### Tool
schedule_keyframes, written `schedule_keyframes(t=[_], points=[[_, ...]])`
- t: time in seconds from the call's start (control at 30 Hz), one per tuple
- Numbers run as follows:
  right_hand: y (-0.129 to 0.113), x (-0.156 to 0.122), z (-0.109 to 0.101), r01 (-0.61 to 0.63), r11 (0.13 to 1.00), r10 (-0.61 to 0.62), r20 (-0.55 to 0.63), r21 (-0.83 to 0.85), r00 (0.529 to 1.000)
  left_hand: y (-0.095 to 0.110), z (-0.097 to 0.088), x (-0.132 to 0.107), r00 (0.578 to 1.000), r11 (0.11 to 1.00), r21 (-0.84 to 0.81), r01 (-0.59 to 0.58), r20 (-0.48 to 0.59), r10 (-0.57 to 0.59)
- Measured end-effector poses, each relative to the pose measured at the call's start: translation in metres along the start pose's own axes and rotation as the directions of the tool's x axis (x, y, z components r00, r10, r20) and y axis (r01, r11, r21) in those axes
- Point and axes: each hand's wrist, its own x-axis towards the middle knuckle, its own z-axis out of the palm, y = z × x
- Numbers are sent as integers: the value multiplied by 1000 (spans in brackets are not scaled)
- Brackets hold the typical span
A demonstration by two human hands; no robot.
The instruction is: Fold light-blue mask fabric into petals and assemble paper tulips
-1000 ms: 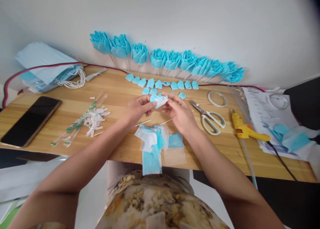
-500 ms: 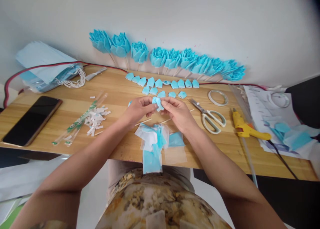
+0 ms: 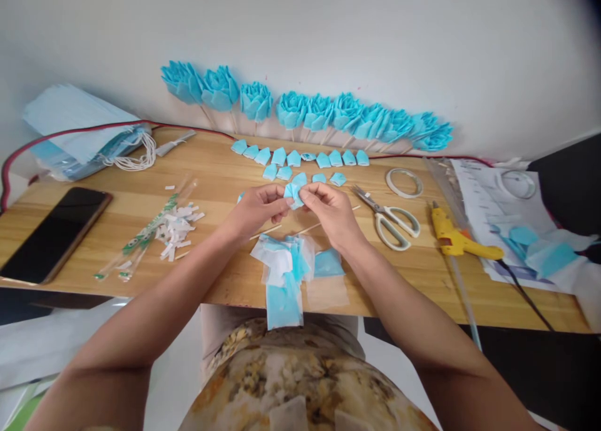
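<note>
Between my two hands is a small folded light-blue fabric petal (image 3: 295, 192), held just above the table. My left hand (image 3: 263, 207) pinches its left side between thumb and fingers. The right side is pinched by my right hand (image 3: 327, 207). Just beyond my fingers, folded blue petals (image 3: 323, 161) lie in two rows. Cut blue and white fabric pieces (image 3: 284, 293) are heaped below my hands at the table's front edge. A thin wooden stick (image 3: 265, 232) rests near my left wrist.
Blue fabric flowers (image 3: 291, 109) on sticks lean along the wall. To the right are scissors (image 3: 392, 221), a tape roll (image 3: 404, 183) and a yellow glue gun (image 3: 457, 233). On the left lie a phone (image 3: 56, 230), white scraps (image 3: 177, 228) and a bagged stack of masks (image 3: 84, 127).
The petal has turned a little between my fingers, and more of its upper part shows. Both hands keep hold of it. The whole view has shifted slightly.
</note>
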Motion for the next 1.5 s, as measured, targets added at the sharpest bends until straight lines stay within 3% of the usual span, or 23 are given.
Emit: schedule_keyframes(t=[0.43,0.53,0.6,0.67,0.73,0.83,0.97,1.07,1.17,1.23,1.27,1.4,1.5], points=[[3,3,-2,29,1000,-29,-26,-13,999,-3,-3,4,998,999,15,-32,-52,33],[5,5,-2,48,999,-48,-21,7,999,10,-12,2,991,993,86,-79,-106,88],[7,6,-3,31,998,-30,-26,51,999,27,-26,-8,958,963,218,-160,-203,205],[7,7,-4,1,997,1,-26,83,1000,44,-45,-26,882,883,425,-199,-314,350],[5,7,-4,-21,995,23,-18,93,1000,57,-68,-49,805,778,614,-131,-392,445],[2,6,-4,-35,994,36,-8,104,999,59,-106,-83,754,605,796,37,-419,506],[1,5,-3,-48,993,48,-2,106,999,41,-141,-112,764,319,931,177,-335,551],[2,6,-4,-62,993,61,8,97,998,21,-148,-120,782,114,979,171,-205,589],[3,7,-6,-68,994,68,-3,86,998,6,-149,-126,851,-54,990,127,-81,519],[4,9,-8,-64,995,66,-17,82,998,2,-151,-135,889,-95,993,74,-22,457],[4,9,-9,-62,994,64,-23,86,998,3,-153,-139,889,-93,993,69,-19,457],[5,11,-10,-56,992,60,-35,110,998,12,-157,-149,809,11,988,152,-131,573],[4,11,-11,-64,992,68,-37,108,997,14,-148,-139,802,50,994,94,-106,588]])
